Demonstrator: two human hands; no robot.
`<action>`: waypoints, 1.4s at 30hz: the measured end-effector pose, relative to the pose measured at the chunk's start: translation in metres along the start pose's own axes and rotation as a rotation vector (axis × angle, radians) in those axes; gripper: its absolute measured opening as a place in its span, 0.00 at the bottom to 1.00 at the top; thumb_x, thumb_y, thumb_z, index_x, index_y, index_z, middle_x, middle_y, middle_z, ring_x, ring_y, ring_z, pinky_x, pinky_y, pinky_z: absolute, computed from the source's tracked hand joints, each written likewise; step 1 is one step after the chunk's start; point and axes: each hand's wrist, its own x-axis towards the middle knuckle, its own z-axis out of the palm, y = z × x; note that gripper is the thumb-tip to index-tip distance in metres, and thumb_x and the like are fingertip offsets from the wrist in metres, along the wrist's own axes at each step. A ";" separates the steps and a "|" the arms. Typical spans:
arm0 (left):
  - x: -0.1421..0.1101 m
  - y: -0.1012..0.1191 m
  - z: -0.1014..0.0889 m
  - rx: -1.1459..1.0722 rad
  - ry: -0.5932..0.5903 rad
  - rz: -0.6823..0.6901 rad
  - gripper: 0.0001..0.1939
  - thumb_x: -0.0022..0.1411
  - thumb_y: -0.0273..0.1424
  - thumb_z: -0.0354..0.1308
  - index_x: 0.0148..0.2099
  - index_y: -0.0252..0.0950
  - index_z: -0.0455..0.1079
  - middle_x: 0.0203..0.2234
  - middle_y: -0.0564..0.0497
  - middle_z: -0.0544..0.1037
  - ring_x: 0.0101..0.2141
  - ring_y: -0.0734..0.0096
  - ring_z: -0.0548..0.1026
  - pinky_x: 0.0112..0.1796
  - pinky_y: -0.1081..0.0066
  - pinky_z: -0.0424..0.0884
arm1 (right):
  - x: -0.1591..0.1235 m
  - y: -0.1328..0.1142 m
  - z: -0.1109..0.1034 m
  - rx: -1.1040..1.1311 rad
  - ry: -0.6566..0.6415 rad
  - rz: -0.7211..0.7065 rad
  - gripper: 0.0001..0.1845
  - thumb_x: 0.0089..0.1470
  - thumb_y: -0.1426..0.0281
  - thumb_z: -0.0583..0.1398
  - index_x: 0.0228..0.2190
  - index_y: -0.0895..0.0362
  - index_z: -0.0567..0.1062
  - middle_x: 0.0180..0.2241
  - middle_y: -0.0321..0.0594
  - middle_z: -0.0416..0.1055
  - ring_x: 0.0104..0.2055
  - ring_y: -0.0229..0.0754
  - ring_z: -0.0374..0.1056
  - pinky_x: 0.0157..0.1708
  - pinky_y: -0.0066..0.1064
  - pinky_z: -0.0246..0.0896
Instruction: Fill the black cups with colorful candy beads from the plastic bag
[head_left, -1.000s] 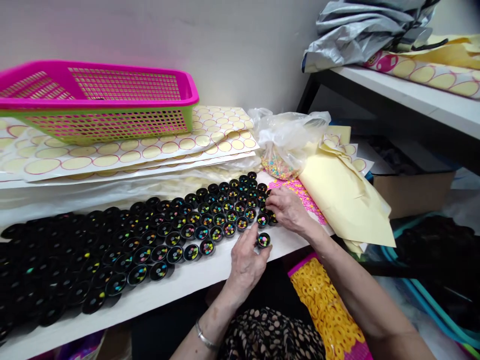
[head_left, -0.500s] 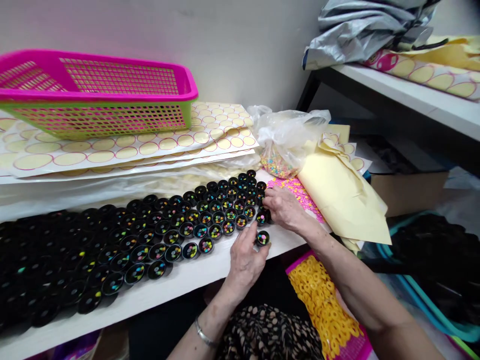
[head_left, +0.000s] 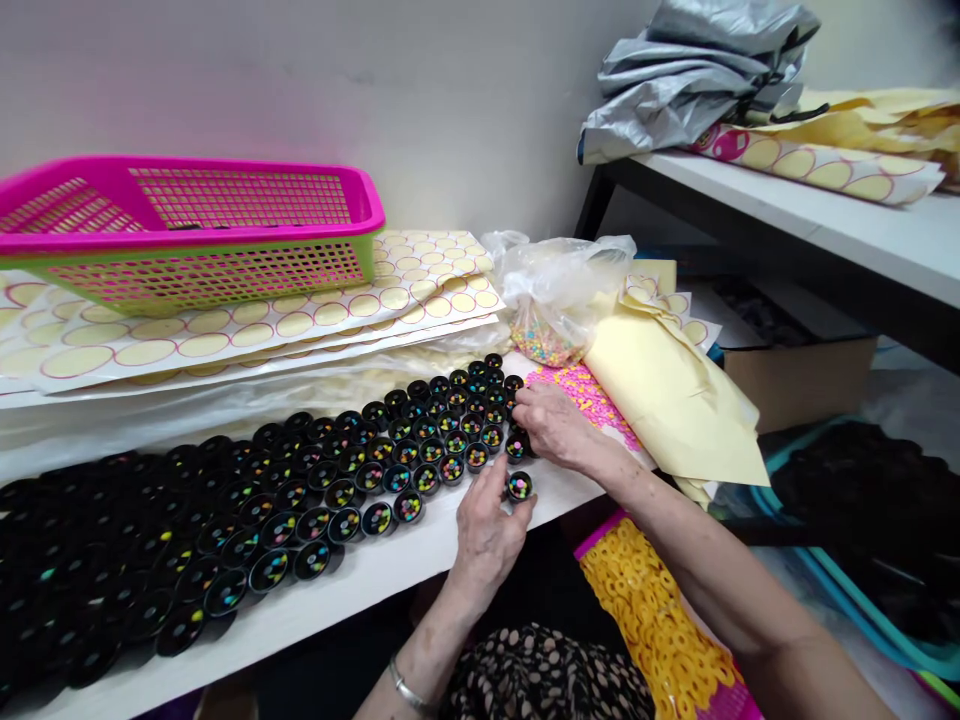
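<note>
Many small black cups (head_left: 409, 508) with coloured beads inside stand in tight rows on the white table. My left hand (head_left: 487, 530) has its thumb and fingers around one black cup (head_left: 519, 487) at the front right end, slightly apart from the rows. A pink piece shows among that cup's beads. My right hand (head_left: 556, 425) is bent over the right end of the rows, fingertips drawn together beside the cups. What they pinch, if anything, is hidden. Loose pink and yellow pieces (head_left: 585, 392) lie spread just behind that hand.
A pink and green basket (head_left: 285, 265) sits on sticker sheets (head_left: 360, 305) at the back left. Beyond the loose pieces are a clear bag of beads (head_left: 544, 335) and yellow paper (head_left: 667, 400). A pack of yellow rings (head_left: 660, 620) lies below the table edge; a shelf (head_left: 810, 215) overhangs the right.
The view has shifted slightly, so the scene sits lower and further left. Both hands remain at nearly the same cups, with only small finger movement by the right hand.
</note>
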 end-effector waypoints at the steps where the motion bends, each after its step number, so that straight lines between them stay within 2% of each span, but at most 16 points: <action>1: 0.000 0.000 0.000 -0.001 -0.002 0.000 0.28 0.50 0.29 0.61 0.54 0.34 0.63 0.44 0.45 0.74 0.40 0.65 0.74 0.38 0.67 0.73 | 0.001 0.000 -0.001 0.002 -0.007 -0.012 0.09 0.46 0.80 0.52 0.23 0.59 0.70 0.28 0.44 0.65 0.34 0.43 0.55 0.32 0.34 0.46; 9: 0.000 0.000 0.000 -0.006 -0.012 -0.005 0.28 0.50 0.29 0.62 0.54 0.34 0.63 0.44 0.45 0.73 0.40 0.65 0.73 0.38 0.67 0.73 | 0.002 0.002 -0.001 0.097 -0.023 0.027 0.10 0.46 0.81 0.52 0.22 0.58 0.70 0.27 0.40 0.66 0.31 0.40 0.57 0.31 0.31 0.48; 13: 0.000 0.000 0.000 -0.020 -0.010 -0.006 0.28 0.50 0.28 0.61 0.55 0.34 0.63 0.44 0.45 0.73 0.40 0.65 0.73 0.39 0.67 0.72 | 0.000 0.007 -0.001 0.347 0.009 0.037 0.11 0.48 0.80 0.53 0.20 0.58 0.71 0.27 0.39 0.67 0.31 0.38 0.60 0.32 0.29 0.52; 15: 0.000 0.000 0.000 -0.022 -0.011 -0.011 0.28 0.50 0.28 0.61 0.55 0.35 0.63 0.44 0.45 0.73 0.40 0.65 0.73 0.39 0.67 0.72 | -0.004 0.014 0.000 0.512 0.111 0.106 0.10 0.50 0.78 0.55 0.22 0.58 0.73 0.27 0.38 0.67 0.31 0.37 0.62 0.32 0.28 0.54; 18: 0.000 0.001 0.000 -0.018 -0.007 -0.014 0.29 0.50 0.28 0.61 0.55 0.35 0.63 0.43 0.46 0.74 0.40 0.65 0.73 0.39 0.68 0.72 | -0.018 0.031 0.007 0.707 0.345 0.286 0.07 0.50 0.73 0.57 0.24 0.57 0.74 0.25 0.36 0.67 0.29 0.37 0.63 0.32 0.29 0.57; 21: 0.000 -0.001 0.000 -0.014 0.005 -0.018 0.29 0.50 0.29 0.62 0.55 0.35 0.63 0.43 0.45 0.73 0.40 0.65 0.73 0.39 0.68 0.72 | -0.040 0.050 0.020 0.713 0.488 0.460 0.07 0.48 0.72 0.56 0.22 0.57 0.73 0.23 0.35 0.66 0.27 0.37 0.62 0.30 0.29 0.57; 24: 0.000 -0.003 0.002 -0.004 0.024 -0.009 0.28 0.50 0.30 0.62 0.54 0.35 0.64 0.44 0.45 0.73 0.40 0.64 0.74 0.39 0.68 0.72 | -0.060 0.059 0.036 0.576 0.458 0.563 0.08 0.47 0.74 0.55 0.21 0.56 0.72 0.23 0.35 0.65 0.28 0.37 0.62 0.31 0.30 0.56; 26: 0.001 -0.004 0.002 0.007 0.030 0.009 0.27 0.50 0.30 0.62 0.54 0.35 0.64 0.44 0.45 0.74 0.40 0.65 0.74 0.40 0.68 0.72 | -0.068 0.060 0.044 0.513 0.417 0.576 0.08 0.47 0.75 0.54 0.23 0.57 0.72 0.25 0.37 0.67 0.30 0.39 0.62 0.33 0.31 0.56; 29: 0.002 -0.005 0.002 0.021 0.028 0.024 0.28 0.50 0.31 0.62 0.54 0.35 0.64 0.43 0.46 0.74 0.40 0.65 0.74 0.39 0.68 0.72 | -0.071 0.058 0.050 0.491 0.423 0.575 0.07 0.47 0.76 0.54 0.25 0.57 0.72 0.27 0.38 0.67 0.32 0.39 0.63 0.34 0.31 0.56; 32: 0.002 -0.004 0.002 0.022 0.024 0.017 0.28 0.50 0.30 0.62 0.54 0.34 0.64 0.43 0.46 0.74 0.39 0.66 0.74 0.38 0.69 0.72 | -0.069 0.054 0.050 0.485 0.424 0.563 0.06 0.48 0.76 0.55 0.25 0.57 0.71 0.28 0.37 0.66 0.32 0.39 0.62 0.34 0.30 0.56; 38: 0.002 -0.003 0.003 0.013 0.021 0.003 0.28 0.50 0.30 0.62 0.55 0.35 0.63 0.43 0.46 0.74 0.39 0.66 0.74 0.38 0.69 0.72 | -0.066 0.044 0.039 0.361 0.271 0.504 0.10 0.50 0.78 0.53 0.23 0.58 0.71 0.28 0.39 0.65 0.34 0.39 0.61 0.34 0.30 0.53; 42: 0.001 -0.006 0.004 -0.001 0.031 0.003 0.28 0.50 0.31 0.62 0.54 0.35 0.64 0.44 0.46 0.74 0.41 0.65 0.74 0.40 0.68 0.72 | -0.065 0.041 0.036 0.367 0.250 0.480 0.08 0.50 0.78 0.54 0.24 0.58 0.71 0.29 0.38 0.64 0.34 0.39 0.61 0.34 0.29 0.53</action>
